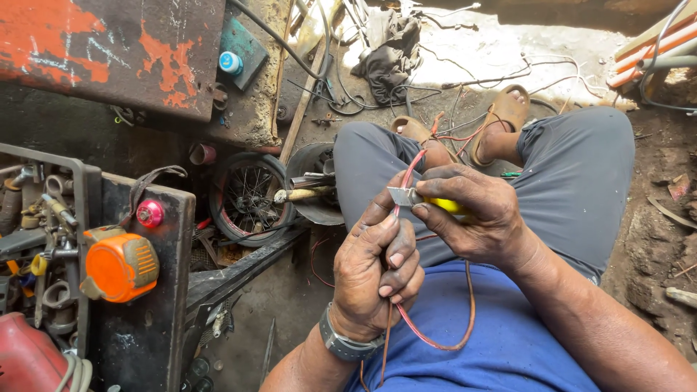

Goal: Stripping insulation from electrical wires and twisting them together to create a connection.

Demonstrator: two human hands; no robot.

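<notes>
Hands clenched: left (374, 279) around red wire (410, 170); right (472, 214) gripping yellow-handled knife (406, 196).

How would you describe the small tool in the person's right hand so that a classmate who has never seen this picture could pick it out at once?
Start at the grey trousers of the seated person and look just in front of the knees, where both hands meet. The right hand grips a yellow-handled cutter with a flat silvery blade, set against the red wire that the left hand pinches. Nothing else nearby is yellow.
</notes>
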